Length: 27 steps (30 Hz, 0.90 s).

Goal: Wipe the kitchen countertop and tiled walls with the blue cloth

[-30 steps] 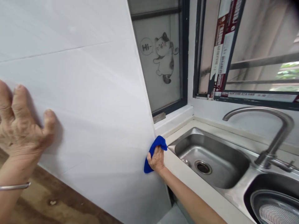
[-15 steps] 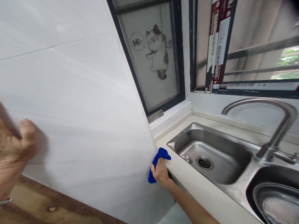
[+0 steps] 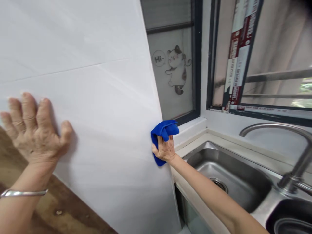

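Observation:
My left hand (image 3: 39, 133) lies flat on the white tiled wall (image 3: 104, 107), its fingers spread and a silver bangle (image 3: 23, 193) round the wrist. Against the wall's right edge, my right hand (image 3: 165, 149) grips a blue cloth (image 3: 161, 130). The cloth is bunched over the fingers and folds round the edge, with part of it flat on the wall face. Some of my right fingertips are hidden in the cloth.
Below my right forearm is a stainless steel sink (image 3: 234, 169) with a curved faucet (image 3: 294, 162). A dark round pan or basin (image 3: 292, 226) sits in its second bowl. Behind the wall edge stands a window with a cat sticker (image 3: 177, 70). Wooden boarding (image 3: 73, 214) lies lower left.
My right hand has slid the blue cloth up along the wall edge, from counter level to above it. The view has shifted left, bringing my whole left hand into sight.

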Tool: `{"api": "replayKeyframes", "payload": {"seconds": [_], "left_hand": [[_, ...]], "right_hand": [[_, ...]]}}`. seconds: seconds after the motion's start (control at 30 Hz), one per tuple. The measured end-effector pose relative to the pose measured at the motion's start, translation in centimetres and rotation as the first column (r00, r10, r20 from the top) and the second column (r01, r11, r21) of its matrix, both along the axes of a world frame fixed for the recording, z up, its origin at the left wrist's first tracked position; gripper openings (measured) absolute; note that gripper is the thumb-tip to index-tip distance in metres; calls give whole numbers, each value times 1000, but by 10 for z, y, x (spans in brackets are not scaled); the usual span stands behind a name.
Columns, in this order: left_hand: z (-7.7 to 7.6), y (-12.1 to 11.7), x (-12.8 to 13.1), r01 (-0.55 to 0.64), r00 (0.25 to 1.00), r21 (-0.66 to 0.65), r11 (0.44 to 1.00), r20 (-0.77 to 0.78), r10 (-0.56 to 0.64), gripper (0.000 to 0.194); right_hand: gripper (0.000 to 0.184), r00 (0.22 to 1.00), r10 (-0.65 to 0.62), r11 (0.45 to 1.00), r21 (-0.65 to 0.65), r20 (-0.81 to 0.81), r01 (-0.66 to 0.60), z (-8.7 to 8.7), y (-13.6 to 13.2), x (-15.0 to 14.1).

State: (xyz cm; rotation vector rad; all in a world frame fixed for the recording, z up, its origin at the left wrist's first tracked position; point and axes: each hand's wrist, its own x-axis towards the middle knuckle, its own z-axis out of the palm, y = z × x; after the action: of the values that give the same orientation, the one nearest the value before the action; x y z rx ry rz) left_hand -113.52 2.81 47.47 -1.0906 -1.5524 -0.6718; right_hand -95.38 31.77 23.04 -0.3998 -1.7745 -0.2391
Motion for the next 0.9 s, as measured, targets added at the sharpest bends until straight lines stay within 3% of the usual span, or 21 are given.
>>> {"api": "replayKeyframes", "payload": {"seconds": [0.07, 0.13, 0.27, 0.4, 0.53, 0.67, 0.77, 0.83, 0.9], "left_hand": [[-2, -1, -4, -93, 991, -35, 995, -97, 89, 84], [-3, -3, -8, -102, 990, -35, 994, -101, 98, 84], [-4, -3, -12, -168, 980, -45, 985, -114, 162, 81], [-3, -2, -21, -187, 976, -60, 981, -128, 178, 80], [-2, 0, -37, -207, 964, -50, 977, -180, 195, 87], [-1, 2, -44, -322, 892, 24, 947, -327, 311, 82], [0, 3, -46, -374, 839, 72, 925, -398, 370, 80], [0, 2, -46, -399, 821, 87, 913, -410, 398, 80], [1, 2, -43, -435, 811, 89, 896, -393, 432, 80]], "right_hand": [[65, 1000, -13, 1000, -14, -25, 13, 18, -13, -5], [69, 999, -17, 999, -44, -46, 15, 27, -29, -16], [77, 993, -5, 998, -65, -120, -3, 37, -70, -45], [71, 987, 4, 998, -61, -163, -14, 44, -110, -67], [47, 989, 66, 998, -13, -133, -68, 38, -143, -86], [32, 977, 214, 973, 91, -6, -213, 18, -170, -109], [27, 875, 441, 888, 43, 202, -457, -2, -186, -121], [25, 698, 633, 767, -153, 335, -623, -14, -195, -121], [25, 535, 761, 647, -368, 366, -668, -26, -203, -111]]}}
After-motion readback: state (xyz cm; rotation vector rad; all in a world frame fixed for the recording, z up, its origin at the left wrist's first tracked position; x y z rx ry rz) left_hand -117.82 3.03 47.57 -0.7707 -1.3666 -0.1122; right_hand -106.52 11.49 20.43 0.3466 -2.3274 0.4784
